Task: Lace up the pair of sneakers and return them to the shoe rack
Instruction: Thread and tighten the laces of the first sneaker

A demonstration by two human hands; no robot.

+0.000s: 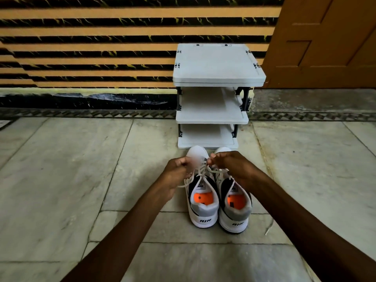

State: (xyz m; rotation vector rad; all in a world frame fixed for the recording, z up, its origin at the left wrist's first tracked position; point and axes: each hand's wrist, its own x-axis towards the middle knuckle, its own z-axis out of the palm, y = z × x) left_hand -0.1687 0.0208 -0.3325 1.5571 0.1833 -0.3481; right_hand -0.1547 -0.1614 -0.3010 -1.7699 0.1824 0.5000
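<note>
Two white, grey and black sneakers with orange insoles stand side by side on the floor, heels toward me: the left sneaker [201,208] and the right sneaker [236,212]. My left hand [176,169] and my right hand [234,165] are over the left sneaker's front, each pinching an end of its white lace [200,171]. The lace is crossed through the eyelets and one end trails out left. The right sneaker's lace hangs loose, and an end [268,227] lies on the floor to its right. The white three-shelf shoe rack [211,117] stands just beyond the toes, its shelves bare.
A striped orange and black wall runs behind the rack. A brown wooden door [329,41] is at the upper right. Pale marble floor tiles [71,169] spread to both sides of the sneakers.
</note>
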